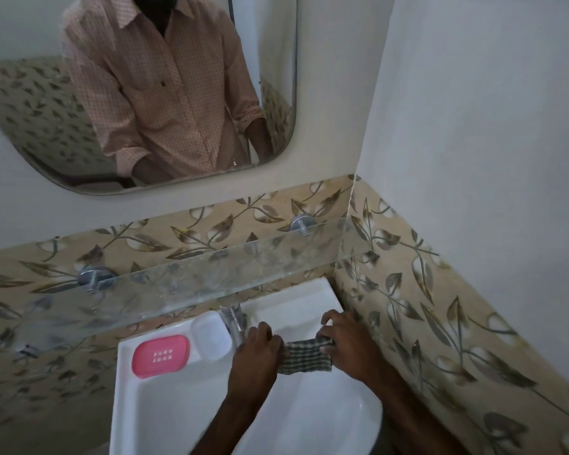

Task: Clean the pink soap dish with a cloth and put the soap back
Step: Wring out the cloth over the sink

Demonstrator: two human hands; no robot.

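The pink soap dish lies empty on the left ledge of the white sink, its drain slots showing. A white soap-dish part sits just right of it, beside the tap. No bar of soap is visible. A dark checked cloth is stretched over the basin between my hands. My left hand grips its left end and my right hand pinches its right end. Both hands are to the right of the pink dish, apart from it.
A chrome tap stands at the sink's back centre, next to my left hand. A glass shelf on metal brackets overhangs the sink's rear. Leaf-patterned tiles close the right side. A mirror hangs above.
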